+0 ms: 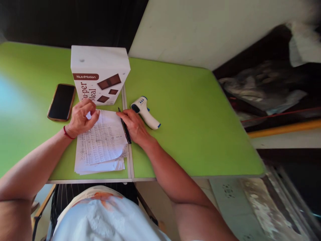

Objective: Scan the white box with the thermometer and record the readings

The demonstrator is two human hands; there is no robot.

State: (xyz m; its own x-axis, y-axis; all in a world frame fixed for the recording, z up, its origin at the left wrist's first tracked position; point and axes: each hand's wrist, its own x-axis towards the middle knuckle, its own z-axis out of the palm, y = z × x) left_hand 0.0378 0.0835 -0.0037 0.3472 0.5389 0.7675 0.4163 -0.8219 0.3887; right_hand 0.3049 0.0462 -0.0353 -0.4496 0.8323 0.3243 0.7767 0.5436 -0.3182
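Note:
A stack of handwritten paper sheets (101, 140) lies in front of me, its corners slightly curled. Over the top left part of the stack is my left hand (84, 117), its fingers curled in a loose fist with a red string at the wrist; I see nothing in it. My right hand (135, 125) rests at the right edge of the sheets, thumb and fingers closed on a black pen (126, 132). The pen's tip points away from me. Just beyond the right hand lies a white and blue infrared thermometer (146, 112).
A white NutriMotion box (100, 60) stands upright behind the sheets. Left of it lies a smartphone (61, 102), screen dark. The green folding table (190, 127) has a metal seam beside the papers. A wall and a cluttered shelf (265, 87) with plastic bags are at the right.

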